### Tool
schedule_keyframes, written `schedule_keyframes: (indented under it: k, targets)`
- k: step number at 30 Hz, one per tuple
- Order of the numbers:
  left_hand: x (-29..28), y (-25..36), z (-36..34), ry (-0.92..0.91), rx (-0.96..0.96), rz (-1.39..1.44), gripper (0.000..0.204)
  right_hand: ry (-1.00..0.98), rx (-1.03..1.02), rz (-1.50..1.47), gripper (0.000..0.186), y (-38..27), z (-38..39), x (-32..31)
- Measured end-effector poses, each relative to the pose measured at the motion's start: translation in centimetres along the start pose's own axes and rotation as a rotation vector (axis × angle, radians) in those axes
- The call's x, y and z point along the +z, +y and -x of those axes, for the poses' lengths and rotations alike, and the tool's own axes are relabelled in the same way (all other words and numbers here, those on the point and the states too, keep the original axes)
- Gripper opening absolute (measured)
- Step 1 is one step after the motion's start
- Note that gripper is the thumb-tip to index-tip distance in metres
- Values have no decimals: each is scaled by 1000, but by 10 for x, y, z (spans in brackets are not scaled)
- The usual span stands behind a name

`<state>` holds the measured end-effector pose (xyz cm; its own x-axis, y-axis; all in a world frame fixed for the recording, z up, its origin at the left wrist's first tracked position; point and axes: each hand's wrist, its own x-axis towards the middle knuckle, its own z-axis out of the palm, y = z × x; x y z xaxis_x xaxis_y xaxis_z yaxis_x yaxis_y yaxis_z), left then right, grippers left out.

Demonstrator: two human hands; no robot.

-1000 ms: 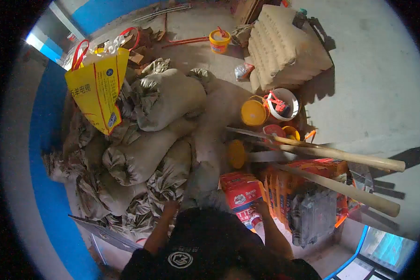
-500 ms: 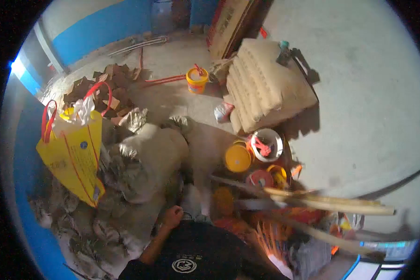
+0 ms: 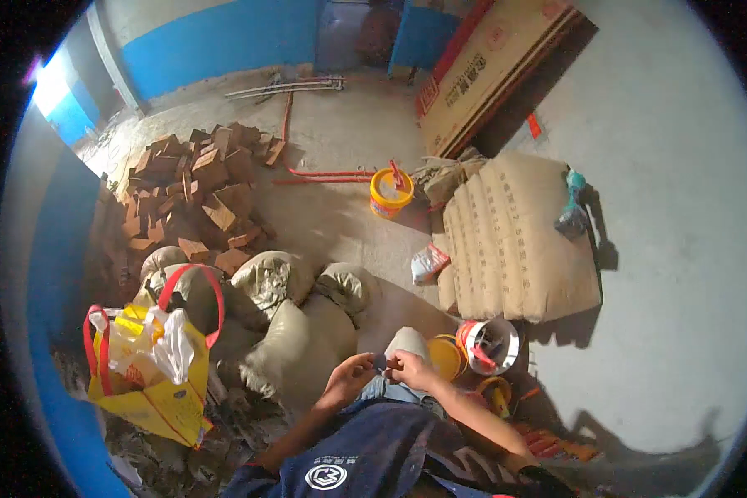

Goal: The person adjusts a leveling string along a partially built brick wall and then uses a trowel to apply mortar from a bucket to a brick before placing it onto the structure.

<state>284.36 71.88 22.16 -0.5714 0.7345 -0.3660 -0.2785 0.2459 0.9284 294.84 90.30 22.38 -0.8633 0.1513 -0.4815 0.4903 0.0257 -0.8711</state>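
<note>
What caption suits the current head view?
Left hand and right hand meet at a small dark object, near filled sacks and stacked tan bags.

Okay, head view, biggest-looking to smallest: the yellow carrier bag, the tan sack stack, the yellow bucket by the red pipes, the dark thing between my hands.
1. Tan sack stack
2. Yellow carrier bag, perhaps enlarged by nearness
3. Yellow bucket
4. Dark thing

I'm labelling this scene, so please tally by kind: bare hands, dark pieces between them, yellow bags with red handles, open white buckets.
Hands: 2 (left hand, right hand)
Dark piece: 1
Yellow bag: 1
White bucket: 1
Total: 5
</note>
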Motion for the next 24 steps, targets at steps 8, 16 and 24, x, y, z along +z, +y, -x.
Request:
schedule_keyframes:
  k: [8, 16, 24]
  targets:
    - [4, 31, -116, 64, -65, 156, 19, -613, 251, -102, 22, -31, -152, -103]
    - [28, 105, -299, 222, -58, -11, 15, -718, 399, -112, 20, -127, -283, -260]
    - [-31, 140, -399, 475, -160, -133, 23, -200, 439, 23, 17, -145, -402, -358]
